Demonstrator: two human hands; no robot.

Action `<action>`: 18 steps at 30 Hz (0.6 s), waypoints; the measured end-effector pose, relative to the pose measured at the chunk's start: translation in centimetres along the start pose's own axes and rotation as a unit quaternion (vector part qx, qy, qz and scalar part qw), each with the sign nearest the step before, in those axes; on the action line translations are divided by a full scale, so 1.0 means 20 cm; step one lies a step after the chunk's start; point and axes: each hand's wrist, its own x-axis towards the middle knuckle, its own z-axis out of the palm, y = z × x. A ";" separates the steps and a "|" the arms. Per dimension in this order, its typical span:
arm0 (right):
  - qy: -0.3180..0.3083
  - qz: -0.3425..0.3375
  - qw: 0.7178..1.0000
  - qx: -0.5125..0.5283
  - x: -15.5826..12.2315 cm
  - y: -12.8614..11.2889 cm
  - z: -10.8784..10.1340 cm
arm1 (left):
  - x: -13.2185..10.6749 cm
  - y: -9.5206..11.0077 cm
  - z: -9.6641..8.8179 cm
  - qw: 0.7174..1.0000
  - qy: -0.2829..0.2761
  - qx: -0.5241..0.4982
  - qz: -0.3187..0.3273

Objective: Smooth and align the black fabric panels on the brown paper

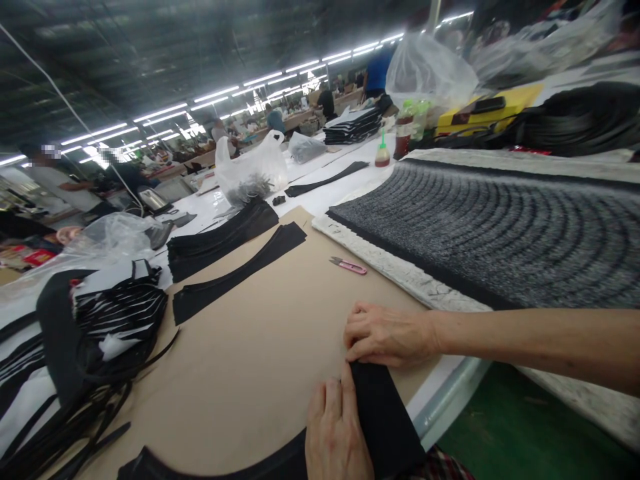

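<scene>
A curved black fabric piece (383, 413) lies along the near edge of the brown board, running left under my hand. My left hand (335, 427) rests flat on it, fingers stretched forward, index fingertip close to the other hand. My right hand (387, 333) is closed at the far end of the piece, fingers curled down on its edge; the fingertips are partly hidden. Beyond them lie pink thread snips (349, 265) on the board. Further off are a curved black strip (240, 270) and a stack of similar black pieces (223, 237).
The brown board (240, 373) covers the near table. To the right is a dark ribbed, speckled sheet (500, 227) on a pale slab. Black straps and bundled pieces (117, 307) crowd the left. A plastic bag (253, 167) and a small glue bottle (383, 152) stand behind. People are in the background.
</scene>
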 end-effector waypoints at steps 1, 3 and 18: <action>0.003 -0.001 1.000 0.000 0.00 0.00 0.00 | 0.00 0.00 0.00 1.000 0.001 0.002 0.001; 0.006 -0.002 1.000 -0.006 -0.01 0.00 0.00 | 0.00 0.00 0.00 1.000 0.008 0.009 0.007; 0.009 -0.024 0.998 -0.062 -0.13 0.01 0.02 | 0.03 0.05 -0.05 0.998 0.026 0.054 0.019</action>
